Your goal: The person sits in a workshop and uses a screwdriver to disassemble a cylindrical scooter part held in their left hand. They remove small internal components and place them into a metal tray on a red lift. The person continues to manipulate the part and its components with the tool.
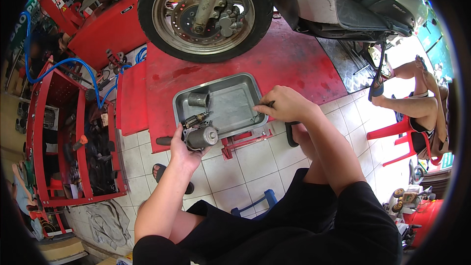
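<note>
In my left hand (185, 149), near the tray's front left corner, is a grey cylindrical metal motor part (202, 138); my fingers are wrapped round its side. A dark handle (163, 141) sticks out beside that hand; I cannot tell whether I hold it too. My right hand (284, 104) is over the tray's right rim, fingers pinched on a small dark thin piece (271, 103). The metal tray (230, 84) holds a short hollow metal cylinder (198, 99) on the left. A dark and brassy part (196, 119) shows just beyond my left hand, partly hidden.
The tray rests on a red platform (299, 78) below a scooter's front wheel (206, 54). A red tool rack (81, 142) with a blue hose (73, 60) stands left. A blue stool (267, 201) is by my legs. At right a person sits on a red chair (397, 135).
</note>
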A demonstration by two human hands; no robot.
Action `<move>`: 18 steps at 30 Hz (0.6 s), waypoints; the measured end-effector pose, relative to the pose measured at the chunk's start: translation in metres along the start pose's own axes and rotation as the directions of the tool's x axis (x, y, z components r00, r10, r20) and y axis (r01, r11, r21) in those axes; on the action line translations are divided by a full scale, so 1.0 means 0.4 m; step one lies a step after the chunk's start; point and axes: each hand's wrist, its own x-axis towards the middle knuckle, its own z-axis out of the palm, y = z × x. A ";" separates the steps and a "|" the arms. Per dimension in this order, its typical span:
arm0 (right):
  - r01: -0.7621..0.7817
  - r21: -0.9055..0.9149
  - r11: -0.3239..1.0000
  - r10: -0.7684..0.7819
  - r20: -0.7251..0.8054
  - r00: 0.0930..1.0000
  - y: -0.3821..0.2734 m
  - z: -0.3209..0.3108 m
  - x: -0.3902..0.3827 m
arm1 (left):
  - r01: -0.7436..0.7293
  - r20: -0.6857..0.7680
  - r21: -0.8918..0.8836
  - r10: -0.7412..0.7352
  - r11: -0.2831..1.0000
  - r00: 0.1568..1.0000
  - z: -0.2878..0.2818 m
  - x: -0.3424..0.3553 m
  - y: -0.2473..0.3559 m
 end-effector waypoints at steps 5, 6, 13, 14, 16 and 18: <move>-0.022 -0.003 1.000 0.022 0.006 1.000 -0.013 -0.015 -0.005 | 0.000 0.002 -0.002 0.000 1.000 1.000 -0.001 -0.001 0.000; -0.029 0.003 1.000 0.029 0.012 1.000 -0.013 -0.017 -0.005 | 0.000 0.013 -0.004 0.000 1.000 1.000 -0.003 0.000 0.000; -0.010 0.050 0.999 0.009 0.011 1.000 -0.007 -0.022 -0.004 | -0.011 -0.016 0.035 0.011 0.999 1.000 0.003 -0.002 -0.001; -0.018 0.050 0.999 0.016 0.027 1.000 -0.010 -0.024 -0.004 | -0.006 -0.022 0.033 0.007 0.999 1.000 0.009 -0.005 -0.002; -0.024 0.042 0.999 0.022 0.047 0.999 -0.011 -0.027 -0.004 | 0.000 -0.028 0.024 0.001 1.000 1.000 0.017 -0.006 -0.003; -0.021 0.031 0.999 0.019 0.061 0.998 -0.008 -0.023 -0.005 | 0.005 -0.031 0.010 -0.004 1.000 0.999 0.017 -0.004 -0.006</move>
